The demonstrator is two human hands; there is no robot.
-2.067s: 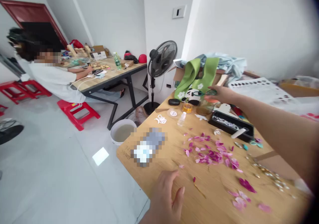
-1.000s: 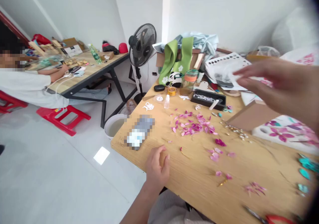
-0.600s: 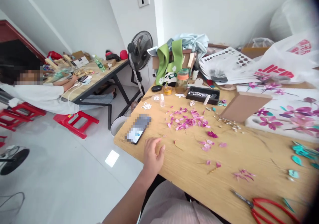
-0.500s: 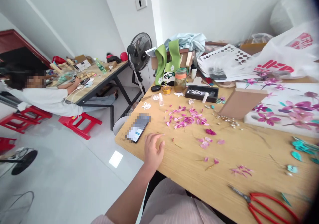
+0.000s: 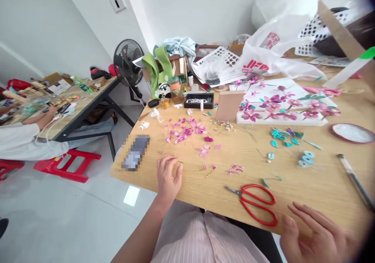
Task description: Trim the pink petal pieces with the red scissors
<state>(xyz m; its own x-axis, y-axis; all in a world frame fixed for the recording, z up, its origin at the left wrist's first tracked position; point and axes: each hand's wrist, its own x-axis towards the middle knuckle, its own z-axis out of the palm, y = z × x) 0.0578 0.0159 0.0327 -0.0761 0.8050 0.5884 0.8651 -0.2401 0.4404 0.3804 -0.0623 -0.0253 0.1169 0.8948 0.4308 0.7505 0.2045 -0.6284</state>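
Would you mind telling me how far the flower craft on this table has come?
Done: pink blossoms already cover the white board. In hand: nothing. The left hand rests open on the table near the phone, and the right hand lies open at the near edge, beside the red scissors. Left: loose pink petals and teal leaves lie unattached.

One camera sits on the person's head. It looks forward and down, close over the wooden table (image 5: 234, 200), tilted sideways.
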